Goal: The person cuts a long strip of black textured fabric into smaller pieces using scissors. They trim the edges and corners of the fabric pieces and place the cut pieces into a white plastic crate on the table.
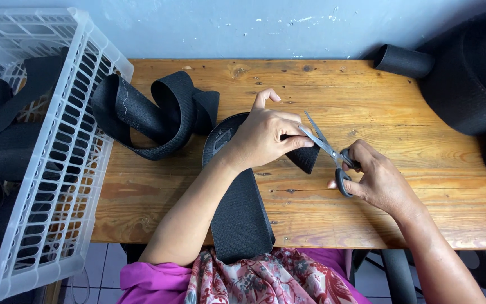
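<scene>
Scissors (pixel 328 151) are sitting in the right hand (pixel 379 181), fingers through the loops, blades parted at the folded end of a black strap (pixel 238 211). That strap is lying on the wooden table (pixel 400 124), its near end hanging off the edge. The left hand (pixel 261 136) is pinching the fold, hiding most of it. A white basket (pixel 80 141) is getting cut off at left.

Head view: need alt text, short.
A person's left hand pinches the end of a wide black webbing strap on a wooden table while the right hand works open scissors at it. A white plastic basket of black strap sits left.
</scene>
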